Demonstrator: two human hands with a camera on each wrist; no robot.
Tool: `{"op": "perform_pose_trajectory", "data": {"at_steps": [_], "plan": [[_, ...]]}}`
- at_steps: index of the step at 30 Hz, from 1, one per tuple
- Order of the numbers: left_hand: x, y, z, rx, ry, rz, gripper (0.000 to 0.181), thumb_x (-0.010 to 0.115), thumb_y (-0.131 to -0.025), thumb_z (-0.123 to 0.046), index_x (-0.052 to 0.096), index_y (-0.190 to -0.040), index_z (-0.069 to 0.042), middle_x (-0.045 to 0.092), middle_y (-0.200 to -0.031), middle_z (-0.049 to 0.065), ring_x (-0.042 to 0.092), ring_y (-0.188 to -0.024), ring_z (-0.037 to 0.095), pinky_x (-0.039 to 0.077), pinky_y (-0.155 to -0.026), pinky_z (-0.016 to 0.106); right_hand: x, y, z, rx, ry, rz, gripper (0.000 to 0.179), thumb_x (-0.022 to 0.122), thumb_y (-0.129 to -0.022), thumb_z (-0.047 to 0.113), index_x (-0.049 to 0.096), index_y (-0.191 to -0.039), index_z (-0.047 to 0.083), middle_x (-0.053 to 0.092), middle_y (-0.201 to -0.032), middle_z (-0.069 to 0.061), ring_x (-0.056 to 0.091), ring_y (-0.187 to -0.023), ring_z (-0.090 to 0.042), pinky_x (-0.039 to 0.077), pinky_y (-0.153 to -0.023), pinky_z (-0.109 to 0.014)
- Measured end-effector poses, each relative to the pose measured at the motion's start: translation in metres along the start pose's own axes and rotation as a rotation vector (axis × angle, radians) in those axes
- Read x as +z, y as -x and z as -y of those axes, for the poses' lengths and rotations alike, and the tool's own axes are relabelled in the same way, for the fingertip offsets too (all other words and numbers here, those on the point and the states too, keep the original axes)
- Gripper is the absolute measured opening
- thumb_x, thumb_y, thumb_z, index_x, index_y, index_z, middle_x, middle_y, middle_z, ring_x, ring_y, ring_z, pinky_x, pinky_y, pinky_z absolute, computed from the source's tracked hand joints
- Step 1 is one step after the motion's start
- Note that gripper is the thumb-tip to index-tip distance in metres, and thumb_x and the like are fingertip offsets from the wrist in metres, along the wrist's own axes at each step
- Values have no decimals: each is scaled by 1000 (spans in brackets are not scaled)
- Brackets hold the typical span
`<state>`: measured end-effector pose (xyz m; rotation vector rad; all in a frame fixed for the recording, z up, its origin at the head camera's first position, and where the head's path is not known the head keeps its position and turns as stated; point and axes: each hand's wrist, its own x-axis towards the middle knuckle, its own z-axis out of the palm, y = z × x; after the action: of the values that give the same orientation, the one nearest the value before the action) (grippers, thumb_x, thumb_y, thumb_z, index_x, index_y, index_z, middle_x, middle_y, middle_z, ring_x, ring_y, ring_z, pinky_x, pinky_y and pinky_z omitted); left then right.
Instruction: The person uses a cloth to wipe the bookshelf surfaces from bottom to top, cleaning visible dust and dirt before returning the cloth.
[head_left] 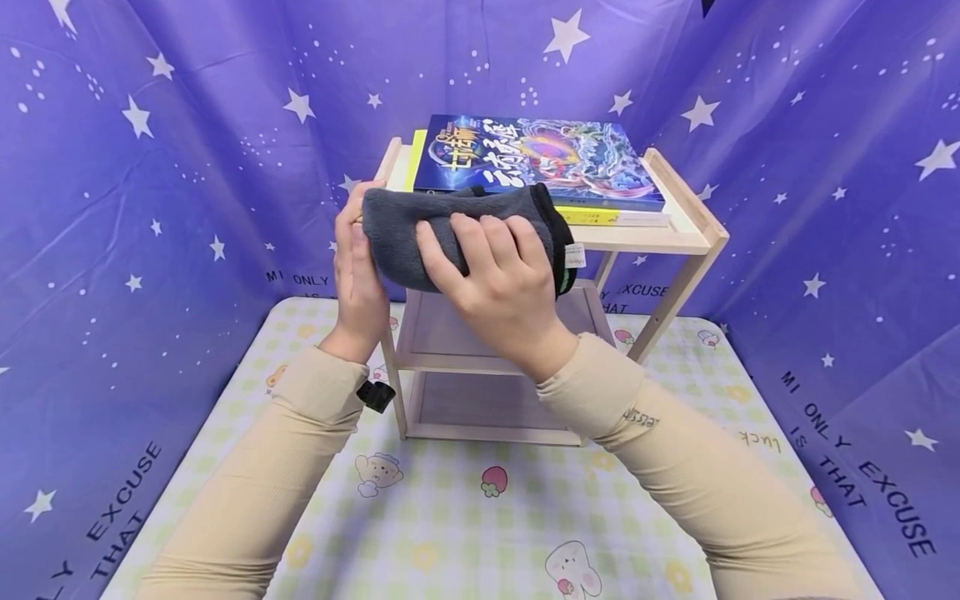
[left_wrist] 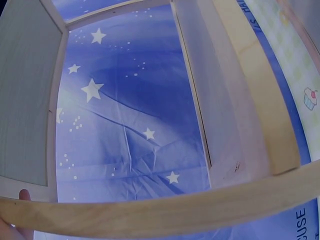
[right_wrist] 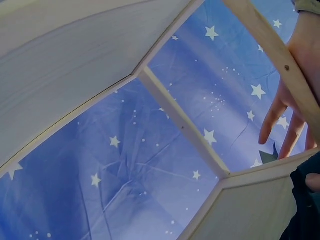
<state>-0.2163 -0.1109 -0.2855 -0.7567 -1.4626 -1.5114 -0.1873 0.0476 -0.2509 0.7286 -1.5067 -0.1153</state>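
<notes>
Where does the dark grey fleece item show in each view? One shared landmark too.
Head: dark grey fleece item just above centre, right hand over it.
Left wrist: not visible.
Right wrist: likely the dark cloth at the lower right edge, cut off by the frame.
Shared landmark: pale wooden shelf unit, in all three.

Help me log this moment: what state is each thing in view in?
Dark fabric item: held
Right hand: gripping the item
Left hand: fingers extended, at the item's left end
Blue book: closed, flat on the yellow book
Yellow book: closed, flat on the wooden shelf
Wooden shelf: upright
Checked cloth: spread beneath the shelf
</notes>
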Motion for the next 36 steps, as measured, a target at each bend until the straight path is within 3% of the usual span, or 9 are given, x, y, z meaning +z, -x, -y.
{"op": "perform_pose_trajectory", "data": {"at_steps": [5,15,21,28,32,36], "plan": [[-1,3,0,-33,-6,-6,48,21,-101,-13,33,-138,14,45,-143,27,43,-137,21,29,-119,40,3,-4,7,11,-1,2,23,64,-92,11,69,-113,18,65,-100,-9,57,-88,-27,46,-82,-40],[-3,1,-2,-58,-54,-24,45,24,-101,-11,39,-136,13,49,-139,26,49,-130,17,32,-117,39,6,-9,12,33,-12,3,24,63,-91,8,69,-112,19,65,-99,-9,57,-86,-26,45,-82,-40],[-6,2,1,-37,-60,-2,62,28,-105,-39,39,-137,13,49,-140,26,47,-132,19,32,-116,39,2,-7,6,18,-41,28,23,63,-93,11,69,-114,19,65,-100,-9,57,-87,-27,45,-82,-40],[-3,-3,-2,5,-1,12,39,23,-99,-4,42,-127,15,47,-138,30,42,-137,25,28,-119,43,-6,-1,-4,22,-54,65,24,62,-94,13,70,-115,19,66,-103,-10,59,-90,-28,46,-82,-40],[-2,-6,-1,31,45,8,29,24,-98,-1,44,-113,15,48,-131,32,45,-133,26,29,-118,44,-12,4,-11,42,-56,82,24,61,-95,13,71,-115,19,66,-105,-10,60,-91,-28,46,-81,-40],[-2,-6,0,23,56,11,28,25,-98,-2,44,-109,15,48,-131,31,44,-134,27,28,-119,44,-16,11,-20,64,-64,88,24,61,-95,11,71,-115,19,65,-105,-11,60,-91,-29,46,-79,-42]]}}
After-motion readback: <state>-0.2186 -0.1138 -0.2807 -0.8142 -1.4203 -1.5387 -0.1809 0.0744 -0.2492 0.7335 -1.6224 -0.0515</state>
